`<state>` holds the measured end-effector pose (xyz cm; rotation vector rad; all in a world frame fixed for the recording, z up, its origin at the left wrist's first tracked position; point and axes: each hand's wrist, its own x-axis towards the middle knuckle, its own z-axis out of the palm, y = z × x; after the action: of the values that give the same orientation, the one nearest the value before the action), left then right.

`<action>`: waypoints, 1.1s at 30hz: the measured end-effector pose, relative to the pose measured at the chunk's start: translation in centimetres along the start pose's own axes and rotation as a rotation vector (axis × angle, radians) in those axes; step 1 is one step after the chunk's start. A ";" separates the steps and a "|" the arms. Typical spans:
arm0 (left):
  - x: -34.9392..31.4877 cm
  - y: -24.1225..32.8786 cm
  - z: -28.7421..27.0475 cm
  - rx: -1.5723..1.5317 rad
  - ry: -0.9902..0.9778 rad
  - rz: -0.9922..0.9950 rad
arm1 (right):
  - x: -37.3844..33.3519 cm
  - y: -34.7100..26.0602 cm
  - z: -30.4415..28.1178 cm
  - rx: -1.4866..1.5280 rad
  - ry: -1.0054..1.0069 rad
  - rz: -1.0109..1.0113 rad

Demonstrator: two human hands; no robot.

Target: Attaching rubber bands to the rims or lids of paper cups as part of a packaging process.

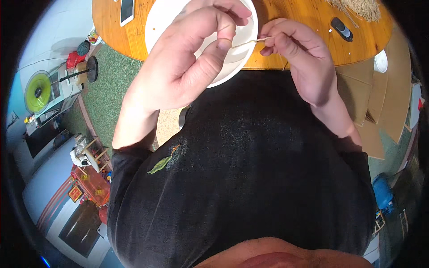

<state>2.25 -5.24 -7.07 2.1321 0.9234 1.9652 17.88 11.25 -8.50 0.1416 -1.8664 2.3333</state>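
A thin pale cord (243,44) is stretched between my two hands over the right rim of a large white basin (155,27). Thumb and index finger of my left hand (190,60) pinch its left end, above the basin. My right hand (306,53) is closed on the other end, just past the basin's right edge and over the table. A small knot or thicker spot seems to lie on the cord near the right fingers. The left hand hides much of the basin's inside.
The basin is on a round wooden table (286,62). A white-framed phone (127,10) lies at the far left, a bundle of beige cords (361,9) at the far right. Below that bundle is a small black device (342,29). Cardboard (357,89) lies right; a green fan (38,92) stands left.
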 end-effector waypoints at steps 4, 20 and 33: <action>4.5 5.2 1.3 0.351 -0.014 -0.365 | 0.1 0.6 -0.4 0.146 0.062 0.096; 7.8 7.8 1.9 0.427 -0.184 -0.964 | 2.6 -5.4 1.4 -0.668 0.404 -0.282; 4.9 6.3 1.4 0.389 -0.167 -1.046 | 4.2 -5.4 0.0 -0.818 0.274 -0.558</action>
<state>5.74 -7.55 -0.09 1.3607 1.9485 1.1112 14.68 12.65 -2.63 0.1939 -2.1105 1.0763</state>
